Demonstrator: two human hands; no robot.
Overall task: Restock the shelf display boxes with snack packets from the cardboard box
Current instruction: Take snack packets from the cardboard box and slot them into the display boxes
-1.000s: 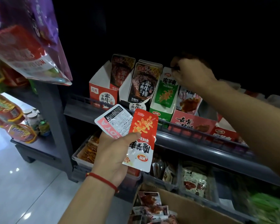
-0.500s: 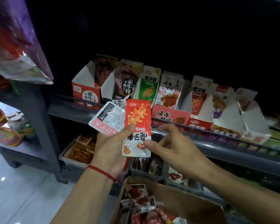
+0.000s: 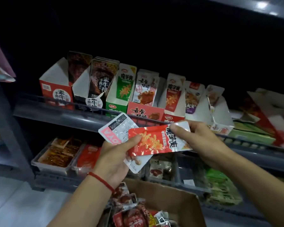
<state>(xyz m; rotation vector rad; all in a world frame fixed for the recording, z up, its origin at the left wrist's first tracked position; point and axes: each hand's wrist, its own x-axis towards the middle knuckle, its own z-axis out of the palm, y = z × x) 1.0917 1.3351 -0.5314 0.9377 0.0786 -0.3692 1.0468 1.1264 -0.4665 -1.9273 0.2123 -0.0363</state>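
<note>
My left hand [image 3: 116, 154] grips a small fan of snack packets: a red packet [image 3: 156, 141] lying sideways on top, a white-and-pink packet [image 3: 116, 130] behind it and another pale one under it. My right hand [image 3: 195, 141] pinches the red packet's white right end between thumb and fingers. Both hands hover in front of the grey shelf rail [image 3: 88, 112]. Behind the rail stand display boxes: red [image 3: 56, 90], black [image 3: 95, 95], green [image 3: 116, 107], another red [image 3: 146, 110] and a white-red one [image 3: 174, 112]. The cardboard box [image 3: 184, 200] with several packets sits below.
Under the shelf are grey trays [image 3: 56, 166] with orange and red snacks, and green packs [image 3: 223, 185] at the right. More white boxes [image 3: 220, 112] lean further right. A purple bag [image 3: 0, 69] hangs at the left edge. Pale floor [image 3: 23, 208] lies lower left.
My right hand came down from the shelf boxes, reached the packets and now pinches the red packet. That packet has turned from upright to sideways. The view shifted right and down.
</note>
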